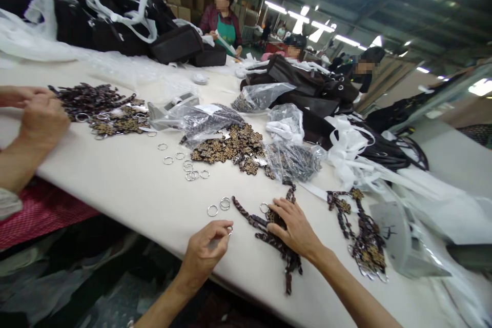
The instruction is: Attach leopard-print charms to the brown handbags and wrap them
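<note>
My left hand, above the table's front edge, is closed in a pinch on a metal split ring; only part of the ring shows between thumb and fingertips. My right hand lies over a small heap of dark patterned straps, its fingers stretched out and touching them. Beneath those fingers a leopard-print flower piece is mostly covered. A loose ring rests just beside the fingertips. Left of the heap, several rings lie on the white table.
Leopard-print flower pieces lie behind my hands beside plastic bags. Strap-and-flower assemblies lie at right. A co-worker's hands are beside another strap pile at left. Dark bags stand at the back.
</note>
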`<action>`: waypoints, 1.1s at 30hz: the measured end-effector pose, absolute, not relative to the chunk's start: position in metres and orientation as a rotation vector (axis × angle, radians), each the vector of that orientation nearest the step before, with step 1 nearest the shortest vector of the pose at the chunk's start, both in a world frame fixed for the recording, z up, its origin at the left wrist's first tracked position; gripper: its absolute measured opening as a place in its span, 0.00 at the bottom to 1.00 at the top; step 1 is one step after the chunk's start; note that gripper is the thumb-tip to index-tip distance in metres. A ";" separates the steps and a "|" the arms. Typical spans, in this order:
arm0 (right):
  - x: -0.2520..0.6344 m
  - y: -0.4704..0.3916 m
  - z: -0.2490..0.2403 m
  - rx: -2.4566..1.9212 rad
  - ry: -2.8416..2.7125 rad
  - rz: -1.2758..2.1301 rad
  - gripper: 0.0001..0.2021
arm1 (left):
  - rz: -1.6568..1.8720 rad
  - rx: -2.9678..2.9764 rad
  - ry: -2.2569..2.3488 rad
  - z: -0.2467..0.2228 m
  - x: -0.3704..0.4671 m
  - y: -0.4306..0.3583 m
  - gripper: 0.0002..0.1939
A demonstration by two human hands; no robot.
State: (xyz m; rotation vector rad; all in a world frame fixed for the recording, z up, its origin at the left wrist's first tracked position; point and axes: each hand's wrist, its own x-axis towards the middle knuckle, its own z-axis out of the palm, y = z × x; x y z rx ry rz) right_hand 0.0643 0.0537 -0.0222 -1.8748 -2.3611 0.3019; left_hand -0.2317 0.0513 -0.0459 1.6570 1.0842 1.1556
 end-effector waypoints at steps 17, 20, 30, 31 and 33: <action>0.074 0.032 -0.033 -1.896 -1.797 0.215 0.11 | 1.114 1.501 1.091 -0.052 -0.230 0.050 0.08; 0.065 0.052 -0.033 -1.819 -1.777 0.267 0.08 | 1.107 1.482 1.093 -0.053 -0.230 0.051 0.09; 0.093 0.084 -0.014 -1.978 -1.774 0.226 0.13 | 1.149 1.417 1.081 -0.058 -0.231 0.050 0.09; 0.099 0.082 -0.011 -2.006 -1.778 0.229 0.13 | 1.147 1.413 1.077 -0.058 -0.231 0.051 0.09; 0.106 0.078 -0.006 -2.049 -1.792 0.251 0.14 | 1.129 1.392 1.066 -0.058 -0.232 0.051 0.10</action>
